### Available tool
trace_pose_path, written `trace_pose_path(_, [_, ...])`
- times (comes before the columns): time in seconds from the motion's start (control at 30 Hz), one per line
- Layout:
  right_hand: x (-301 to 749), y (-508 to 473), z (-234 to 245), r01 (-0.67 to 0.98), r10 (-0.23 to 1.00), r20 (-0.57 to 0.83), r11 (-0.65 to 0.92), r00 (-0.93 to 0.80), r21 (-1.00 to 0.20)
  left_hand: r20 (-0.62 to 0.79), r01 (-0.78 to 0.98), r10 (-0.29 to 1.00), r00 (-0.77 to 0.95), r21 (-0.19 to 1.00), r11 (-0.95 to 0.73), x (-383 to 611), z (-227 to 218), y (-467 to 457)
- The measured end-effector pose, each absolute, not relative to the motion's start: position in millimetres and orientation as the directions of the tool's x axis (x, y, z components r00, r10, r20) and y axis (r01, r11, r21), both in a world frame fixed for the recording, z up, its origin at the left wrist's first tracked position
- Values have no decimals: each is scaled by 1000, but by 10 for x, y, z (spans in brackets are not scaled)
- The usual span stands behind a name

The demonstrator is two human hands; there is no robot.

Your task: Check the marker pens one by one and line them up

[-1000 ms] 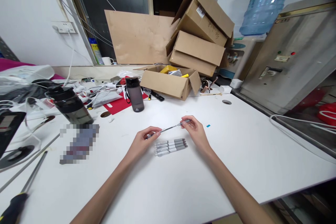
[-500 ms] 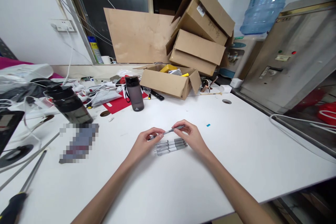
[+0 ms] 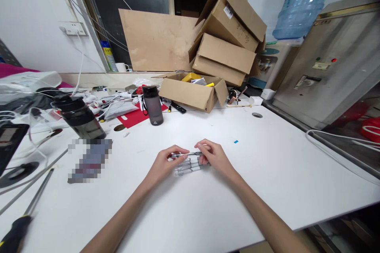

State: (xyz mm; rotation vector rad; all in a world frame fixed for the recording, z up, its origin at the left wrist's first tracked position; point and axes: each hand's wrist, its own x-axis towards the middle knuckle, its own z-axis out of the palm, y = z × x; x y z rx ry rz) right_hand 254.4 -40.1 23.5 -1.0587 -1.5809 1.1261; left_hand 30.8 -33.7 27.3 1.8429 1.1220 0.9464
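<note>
A slim pen with a clear barrel and a dark grip is held level just above the table. My left hand pinches its left end between thumb and fingers. At the dark right end, my right hand has its thumb and fingertips closed around the pen, with the other fingers curled below. Several similar clear pens lie side by side on the white table right beneath. My right fingers hide part of their dark ends.
A grey bottle stands beyond my hands, near a red folder and an open cardboard box. On the left are a dark bottle, a blurred flat object and a screwdriver. A blue scrap lies to the right.
The pen has come down slightly and turned from slanting to nearly level. My right hand has lowered a little and its fingers have shifted on the pen; my left hand stays almost in place.
</note>
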Motion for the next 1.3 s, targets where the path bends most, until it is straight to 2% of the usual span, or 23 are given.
trace_pose_path(0.07, [2547, -404, 235, 157, 954, 150, 195, -259, -968, 202, 347, 922, 330, 882, -318, 303, 274, -333])
trace_pose_path(0.23, [2574, -401, 266, 191, 925, 288, 338, -248, -922, 193, 328, 929, 316, 897, -298, 285, 301, -321])
trace_pose_path(0.4, [2598, -404, 277, 151, 945, 170, 218, -280, -964, 194, 340, 928, 319, 890, -303, 290, 304, -323])
trace_pose_path(0.53, [2606, -418, 300, 192, 923, 223, 291, -312, -937, 189, 356, 933, 307, 886, -297, 282, 306, -310])
trace_pose_path(0.7, [2595, -416, 293, 145, 932, 158, 214, -325, -966, 183, 345, 934, 308, 893, -289, 274, 318, -308])
trace_pose_path(0.83, [2596, -403, 280, 160, 929, 219, 275, -299, -948, 185, 343, 930, 317, 892, -294, 278, 313, -314])
trace_pose_path(0.97, [2607, -402, 288, 140, 931, 155, 211, -331, -967, 177, 347, 927, 331, 891, -294, 278, 297, -304])
trace_pose_path(1.1, [2609, -410, 302, 166, 915, 222, 290, -338, -942, 181, 339, 926, 332, 893, -297, 268, 298, -303])
trace_pose_path(1.23, [2605, -412, 290, 134, 913, 145, 210, -382, -968, 167, 349, 931, 325, 894, -282, 266, 309, -313])
trace_pose_path(1.3, [2608, -406, 281, 154, 914, 178, 248, -366, -957, 168, 346, 932, 322, 895, -281, 273, 312, -315])
